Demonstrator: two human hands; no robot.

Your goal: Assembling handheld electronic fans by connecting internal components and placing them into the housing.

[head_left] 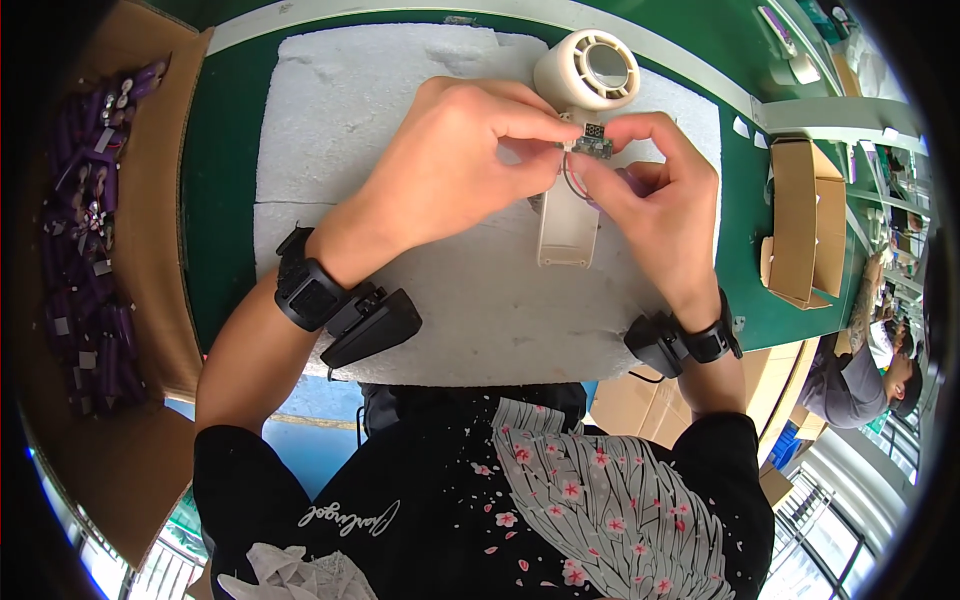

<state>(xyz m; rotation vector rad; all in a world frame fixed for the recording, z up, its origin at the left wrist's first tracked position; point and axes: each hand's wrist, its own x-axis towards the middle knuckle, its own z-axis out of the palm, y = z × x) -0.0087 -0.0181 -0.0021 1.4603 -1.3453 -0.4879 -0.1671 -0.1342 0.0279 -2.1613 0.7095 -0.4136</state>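
A small green circuit board [597, 147] with a digit display is held up over the handle of a cream handheld fan [567, 240]. My left hand [465, 150] is closed in a pinch at the board's left end, where a small white part shows between the fingertips. Thumb and forefinger of my right hand [665, 185] grip the board's right side. A thin dark wire [572, 180] loops down below it. Something purple shows partly under my right fingers; most of it is hidden. The fan's round head [600, 70] points away from me, and its handle shell lies open.
White foam sheets [340, 120] cover the green table under the work. At left stands a cardboard box [160, 250] of purple cylindrical cells with wires [95, 230]. An open small carton [800, 220] sits at right. Another person [860, 385] is farther off at right.
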